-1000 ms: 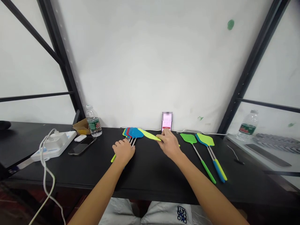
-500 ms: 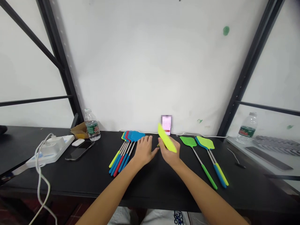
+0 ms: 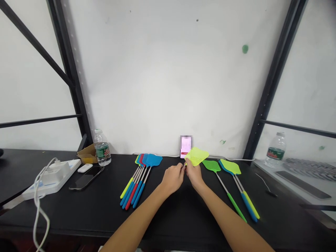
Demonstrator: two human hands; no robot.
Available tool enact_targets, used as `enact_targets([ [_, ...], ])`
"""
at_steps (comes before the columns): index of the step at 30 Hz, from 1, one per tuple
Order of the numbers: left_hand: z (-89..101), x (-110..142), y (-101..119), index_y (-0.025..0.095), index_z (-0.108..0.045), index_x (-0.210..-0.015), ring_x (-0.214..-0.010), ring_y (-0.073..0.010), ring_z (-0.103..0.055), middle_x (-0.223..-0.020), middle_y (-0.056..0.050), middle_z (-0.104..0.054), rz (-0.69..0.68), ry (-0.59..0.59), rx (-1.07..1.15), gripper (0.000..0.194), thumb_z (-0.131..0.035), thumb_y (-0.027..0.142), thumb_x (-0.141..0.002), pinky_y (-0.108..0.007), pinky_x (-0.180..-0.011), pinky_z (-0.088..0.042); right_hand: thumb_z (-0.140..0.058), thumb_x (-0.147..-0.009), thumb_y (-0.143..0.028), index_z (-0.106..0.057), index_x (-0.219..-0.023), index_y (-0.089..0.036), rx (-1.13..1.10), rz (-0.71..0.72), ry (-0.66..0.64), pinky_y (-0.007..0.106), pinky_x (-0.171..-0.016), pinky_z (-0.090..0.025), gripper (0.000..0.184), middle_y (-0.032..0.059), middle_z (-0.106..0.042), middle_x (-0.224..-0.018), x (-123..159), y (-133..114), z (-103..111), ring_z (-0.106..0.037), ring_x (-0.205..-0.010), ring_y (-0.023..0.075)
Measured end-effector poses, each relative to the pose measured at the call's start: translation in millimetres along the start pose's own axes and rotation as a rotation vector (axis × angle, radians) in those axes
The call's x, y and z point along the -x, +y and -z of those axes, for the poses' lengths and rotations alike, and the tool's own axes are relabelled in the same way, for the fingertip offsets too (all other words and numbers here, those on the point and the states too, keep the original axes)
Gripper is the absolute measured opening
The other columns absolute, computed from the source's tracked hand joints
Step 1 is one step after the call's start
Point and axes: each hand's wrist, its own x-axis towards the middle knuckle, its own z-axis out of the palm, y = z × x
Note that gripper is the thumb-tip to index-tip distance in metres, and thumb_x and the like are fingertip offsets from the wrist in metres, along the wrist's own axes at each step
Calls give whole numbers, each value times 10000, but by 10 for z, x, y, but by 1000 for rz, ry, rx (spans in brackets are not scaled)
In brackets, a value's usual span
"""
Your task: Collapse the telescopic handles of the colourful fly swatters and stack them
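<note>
A yellow-green fly swatter [image 3: 196, 156] is held over the middle of the desk, its perforated head fanned out toward the right. My right hand [image 3: 194, 175] is closed around it just under the head. Close beside, my left hand [image 3: 172, 177] is closed with its fingertips at the swatter's thin shaft; the hands hide most of that shaft. To the left lies a fanned row of several fly swatters [image 3: 153, 160] in blue, red and yellow-green. On the right are a green fly swatter [image 3: 211, 165] and an overlapping pair, a yellow-green swatter [image 3: 231, 167] over a blue one [image 3: 249, 206].
A phone [image 3: 186, 148] with a lit screen leans on the wall. At left stand a water bottle [image 3: 102, 148], a cardboard box [image 3: 88, 154], a white case [image 3: 85, 168], a dark phone [image 3: 87, 177] and a power strip [image 3: 56, 176]. Another bottle [image 3: 276, 150] is at far right.
My left hand has moved right from near the left row to meet my right hand at the swatter. The swatter's head has turned from edge-on to showing its flat face.
</note>
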Motion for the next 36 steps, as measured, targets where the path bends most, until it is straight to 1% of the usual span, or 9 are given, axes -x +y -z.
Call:
enact_targets([
  [2, -26, -50, 0, 203, -585, -922, -843, -231, -660, -893, -96, -690, 21, -20, 20, 282, -342, 337, -976, -290, -691, -416, -523, -785, -466, -530, -719, -211, 8, -3, 52, 258, -451, -383, 263, 21, -568, -568, -42, 73, 3, -544, -527, 170],
  [4, -34, -84, -15, 199, -604, -869, -811, -219, -663, -858, -94, -693, 46, -33, 58, 303, -346, 323, -966, -286, -685, -423, -536, -763, -397, -505, -688, -215, 8, -51, 31, 250, -408, -351, 199, -1, -529, -520, -57, 133, -18, -502, -463, 150],
  [8, -40, -111, -68, 172, -610, -753, -603, -147, -627, -715, -60, -681, 82, -130, 219, 343, -349, 289, -942, -247, -602, -430, -508, -749, -334, -448, -645, -220, -44, -155, -94, 229, -328, -250, 165, -55, -412, -417, -40, 195, -72, -370, -337, 104],
  [11, -94, -100, -106, 151, -607, -729, -455, -107, -557, -622, -32, -649, 125, -211, 355, 320, -381, 280, -914, -220, -505, -409, -489, -751, -342, -446, -636, -213, -55, -182, -219, 211, -306, -229, 178, -67, -389, -384, -24, 209, -70, -346, -308, 94],
  [20, -216, -18, -127, 141, -619, -700, -436, -107, -536, -553, -15, -607, 224, -179, 488, 322, -407, 293, -888, -218, -484, -419, -479, -756, -355, -469, -617, -194, 42, -204, -323, 189, -286, -235, 213, -60, -405, -388, -6, 243, -57, -383, -312, 91],
  [25, -223, -7, -140, 151, -634, -672, -611, -148, -614, -650, -42, -663, 159, -74, 429, 302, -427, 253, -867, -247, -606, -444, -498, -766, -378, -462, -631, -191, 31, -181, -331, 184, -296, -226, 234, -66, -410, -419, 3, 268, -38, -378, -329, 79],
  [28, -247, -10, -156, 158, -630, -654, -664, -153, -628, -655, -36, -663, 158, -63, 482, 291, -433, 241, -852, -244, -636, -447, -503, -780, -411, -460, -636, -191, 17, -175, -340, 186, -303, -225, 266, -66, -408, -420, -7, 300, -27, -380, -332, 79],
  [32, -313, -22, -176, 161, -596, -649, -579, -136, -586, -567, -13, -605, 203, -80, 617, 300, -434, 293, -864, -234, -580, -428, -521, -790, -448, -431, -628, -200, -67, -191, -357, 189, -319, -221, 310, -71, -400, -416, -21, 321, -26, -362, -327, 73],
  [36, -405, -41, -196, 171, -511, -631, -395, -80, -423, -452, 43, -471, 248, -84, 845, 318, -477, 383, -865, -208, -446, -328, -588, -762, -501, -406, -604, -203, -179, -208, -371, 191, -336, -204, 384, -75, -383, -413, -2, 287, -28, -343, -330, 62],
])
